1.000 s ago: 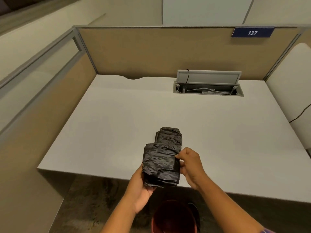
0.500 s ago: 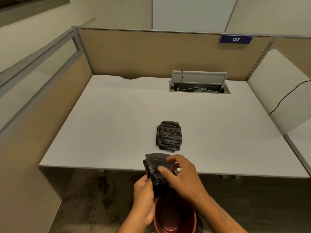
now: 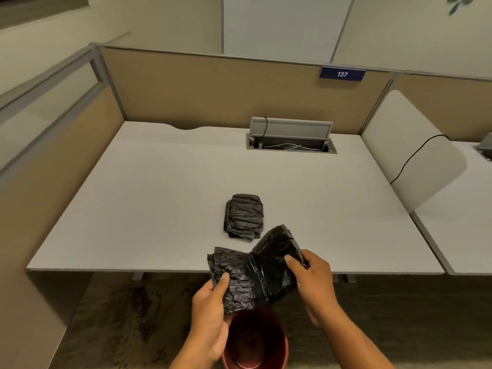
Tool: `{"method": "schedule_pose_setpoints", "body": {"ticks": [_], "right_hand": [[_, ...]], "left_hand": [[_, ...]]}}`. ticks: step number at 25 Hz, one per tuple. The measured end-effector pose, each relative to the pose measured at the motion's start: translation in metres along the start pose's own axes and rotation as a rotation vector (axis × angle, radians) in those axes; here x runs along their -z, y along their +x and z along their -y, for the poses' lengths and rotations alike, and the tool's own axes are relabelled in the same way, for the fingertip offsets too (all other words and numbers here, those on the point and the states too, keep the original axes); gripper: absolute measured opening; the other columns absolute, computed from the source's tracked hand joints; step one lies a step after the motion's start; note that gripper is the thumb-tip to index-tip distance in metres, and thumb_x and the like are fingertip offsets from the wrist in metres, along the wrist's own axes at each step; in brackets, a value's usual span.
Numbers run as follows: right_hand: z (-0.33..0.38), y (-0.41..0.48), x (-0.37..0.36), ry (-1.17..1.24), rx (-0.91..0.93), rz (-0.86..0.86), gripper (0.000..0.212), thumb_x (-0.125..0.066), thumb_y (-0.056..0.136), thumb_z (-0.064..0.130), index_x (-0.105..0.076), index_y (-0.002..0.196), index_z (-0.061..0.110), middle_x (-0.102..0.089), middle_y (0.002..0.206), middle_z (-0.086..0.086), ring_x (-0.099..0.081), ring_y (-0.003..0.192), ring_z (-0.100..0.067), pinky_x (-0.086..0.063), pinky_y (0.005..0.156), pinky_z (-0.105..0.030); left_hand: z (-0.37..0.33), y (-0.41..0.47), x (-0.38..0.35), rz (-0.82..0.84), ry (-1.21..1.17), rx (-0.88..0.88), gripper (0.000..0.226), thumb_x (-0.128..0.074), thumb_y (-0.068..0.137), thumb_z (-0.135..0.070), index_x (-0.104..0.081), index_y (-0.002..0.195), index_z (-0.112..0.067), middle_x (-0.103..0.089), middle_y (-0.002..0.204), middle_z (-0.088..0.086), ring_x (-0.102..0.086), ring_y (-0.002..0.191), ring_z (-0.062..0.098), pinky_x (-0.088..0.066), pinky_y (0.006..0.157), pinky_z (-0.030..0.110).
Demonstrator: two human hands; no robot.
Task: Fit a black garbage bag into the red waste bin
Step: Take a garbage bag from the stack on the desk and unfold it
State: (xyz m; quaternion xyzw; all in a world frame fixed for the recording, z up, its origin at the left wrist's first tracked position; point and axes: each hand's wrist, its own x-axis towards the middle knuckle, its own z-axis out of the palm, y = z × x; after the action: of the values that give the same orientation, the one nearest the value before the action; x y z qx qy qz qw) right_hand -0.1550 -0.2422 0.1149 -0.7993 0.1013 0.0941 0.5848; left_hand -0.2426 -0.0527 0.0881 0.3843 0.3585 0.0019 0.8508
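Both hands are holding one black garbage bag (image 3: 255, 275) in the air, just above the near edge of the white desk (image 3: 165, 198) and over the red waste bin (image 3: 255, 342) on the floor. The left hand (image 3: 210, 312) is gripping the bag's left half, thumb pressing on top of the plastic with the fingers curled underneath. The right hand (image 3: 314, 283) is gripping the right half, thumb on the front face and the other fingers wrapped behind, closed on the film.

Compared with half a second ago, the bag is no longer a tight folded wad held between hands that nearly touched: the hands are moving apart and the bag is opening one fold, now showing two panels with a crease between them, the right panel tilting up and away. The left thumb is now on top of the bag rather than at its side.

The bin is standing open below the hands, with no liner visible inside it; its rim is partly hidden by the left wrist.

A second folded stack of black bags (image 3: 244, 216) is lying on the desk, just beyond the held bag, in the same spot as half a second ago. Farther back, the cable tray (image 3: 291, 141) is standing open. The view is tilting down slightly.
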Motion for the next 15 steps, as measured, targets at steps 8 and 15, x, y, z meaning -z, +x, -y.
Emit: {"method": "schedule_pose_setpoints", "body": {"ticks": [8, 15], "right_hand": [[-0.046, 0.007, 0.067, 0.02, -0.19, -0.047, 0.057, -0.068, 0.098, 0.016, -0.044, 0.149, 0.022, -0.068, 0.127, -0.008, -0.07, 0.109, -0.022, -0.057, 0.087, -0.035], [-0.006, -0.027, 0.068, -0.269, 0.176, 0.211, 0.056, -0.065, 0.083, 0.067, -0.054, 0.134, 0.045, -0.053, 0.13, 0.028, -0.057, 0.114, 0.005, -0.044, 0.084, -0.014]], "left_hand": [[0.026, -0.02, -0.032, 0.008, 0.036, 0.003, 0.024, -0.063, 0.106, -0.016, -0.077, 0.12, -0.002, -0.084, 0.115, 0.023, -0.083, 0.102, 0.037, -0.065, 0.086, 0.047], [0.058, -0.048, -0.071, 0.079, 0.049, 0.011, 0.029, -0.061, 0.107, -0.018, -0.078, 0.12, 0.001, -0.081, 0.118, 0.03, -0.08, 0.11, 0.043, -0.065, 0.09, 0.052]]}}
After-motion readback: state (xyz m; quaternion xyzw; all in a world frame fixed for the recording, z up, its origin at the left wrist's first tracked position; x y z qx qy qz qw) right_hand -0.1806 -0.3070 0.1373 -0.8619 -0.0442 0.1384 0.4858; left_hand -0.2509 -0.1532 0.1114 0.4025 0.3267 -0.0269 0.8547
